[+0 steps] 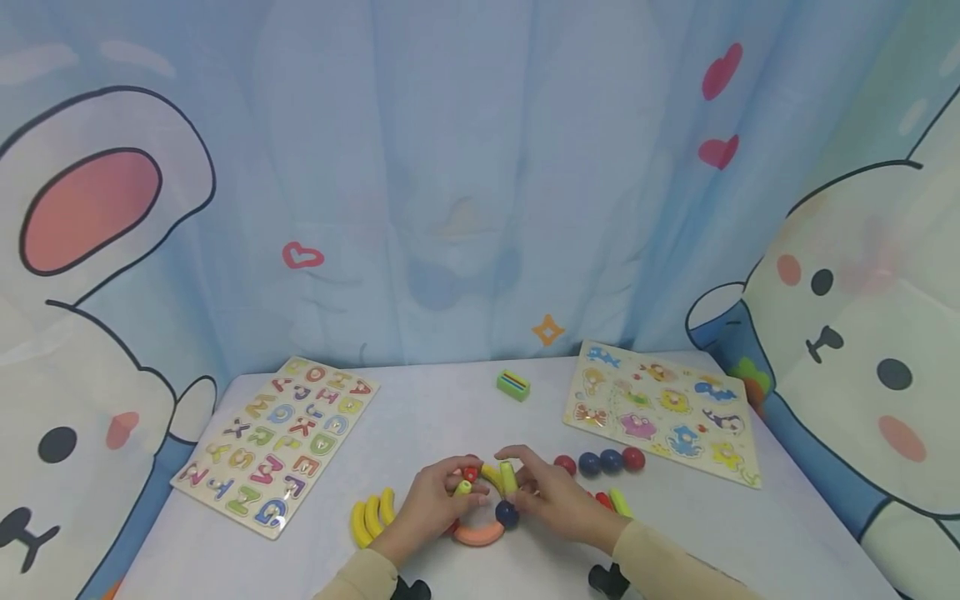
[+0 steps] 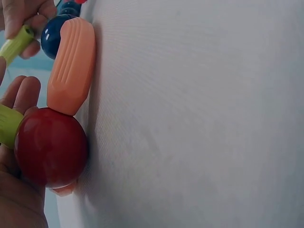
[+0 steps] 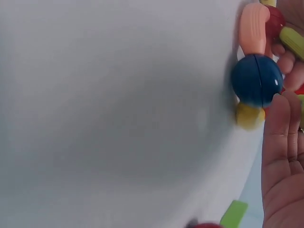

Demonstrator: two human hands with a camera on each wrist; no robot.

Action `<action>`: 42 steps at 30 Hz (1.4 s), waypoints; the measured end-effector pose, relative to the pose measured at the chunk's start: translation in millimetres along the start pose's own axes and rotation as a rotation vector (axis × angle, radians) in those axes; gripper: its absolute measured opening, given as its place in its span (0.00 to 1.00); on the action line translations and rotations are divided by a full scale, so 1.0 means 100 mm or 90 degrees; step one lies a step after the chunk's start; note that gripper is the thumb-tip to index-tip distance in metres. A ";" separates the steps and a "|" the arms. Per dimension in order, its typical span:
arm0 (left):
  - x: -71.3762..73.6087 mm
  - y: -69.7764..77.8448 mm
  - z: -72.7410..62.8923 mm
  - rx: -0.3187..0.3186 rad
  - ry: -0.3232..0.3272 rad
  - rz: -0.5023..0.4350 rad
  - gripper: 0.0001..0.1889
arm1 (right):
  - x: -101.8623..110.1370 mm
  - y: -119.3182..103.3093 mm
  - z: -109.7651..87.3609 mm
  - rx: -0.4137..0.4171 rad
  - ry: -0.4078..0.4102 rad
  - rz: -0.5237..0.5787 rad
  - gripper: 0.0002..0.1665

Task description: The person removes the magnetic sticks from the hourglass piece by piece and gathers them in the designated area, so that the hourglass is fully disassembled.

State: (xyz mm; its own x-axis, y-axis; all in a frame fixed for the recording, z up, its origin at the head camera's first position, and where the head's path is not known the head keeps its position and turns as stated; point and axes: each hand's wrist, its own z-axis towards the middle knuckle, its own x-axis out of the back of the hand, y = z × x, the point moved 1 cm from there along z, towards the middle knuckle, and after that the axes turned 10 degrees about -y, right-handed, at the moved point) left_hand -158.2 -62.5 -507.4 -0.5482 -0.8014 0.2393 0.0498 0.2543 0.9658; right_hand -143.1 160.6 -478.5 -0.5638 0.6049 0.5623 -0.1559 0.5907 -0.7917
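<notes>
In the middle of the table, magnetic balls and sticks form a ring: an orange curved stick [image 1: 480, 535] at the front, a blue ball [image 1: 507, 513] at its right end, a yellow curved stick [image 1: 491, 475] at the back. A red ball [image 2: 51, 147] joins the orange stick's other end. My left hand [image 1: 431, 500] pinches a light-green stick [image 1: 464, 487] at the ring's left, its tip by the red ball. On the right side, my right hand [image 1: 558, 500] pinches another light-green stick [image 1: 508, 477], held upright above the blue ball.
Several yellow curved sticks [image 1: 372, 518] lie left of my left hand. Beyond my right hand is a row of red and blue balls [image 1: 589, 463], with a green stick [image 1: 620, 502] nearby. A letter board [image 1: 281, 442], an animal board [image 1: 663, 412] and a small green block [image 1: 513, 385] lie farther back.
</notes>
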 end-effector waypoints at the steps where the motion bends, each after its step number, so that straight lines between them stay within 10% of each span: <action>1: 0.00 0.00 0.00 0.001 -0.001 -0.002 0.25 | 0.03 0.01 -0.03 0.002 0.005 -0.001 0.30; 17: 0.01 0.00 -0.01 0.006 0.004 -0.003 0.25 | 0.81 0.85 -1.02 -0.176 0.128 -0.063 0.40; 27: 0.00 0.01 -0.01 -0.002 -0.001 -0.026 0.25 | 0.75 1.10 -1.02 -0.218 0.038 -0.074 0.40; 42: 0.00 -0.02 -0.01 -0.005 0.004 -0.012 0.24 | 0.69 1.03 -1.03 -0.264 0.088 -0.080 0.48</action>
State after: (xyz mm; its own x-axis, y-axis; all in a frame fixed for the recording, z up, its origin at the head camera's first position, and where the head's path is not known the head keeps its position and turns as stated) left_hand -157.5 -63.7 -509.0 -0.5439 -0.8093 0.2219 0.0465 0.2350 0.9709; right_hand -115.3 318.5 -496.9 -0.4435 0.5641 0.6965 0.1383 0.8109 -0.5686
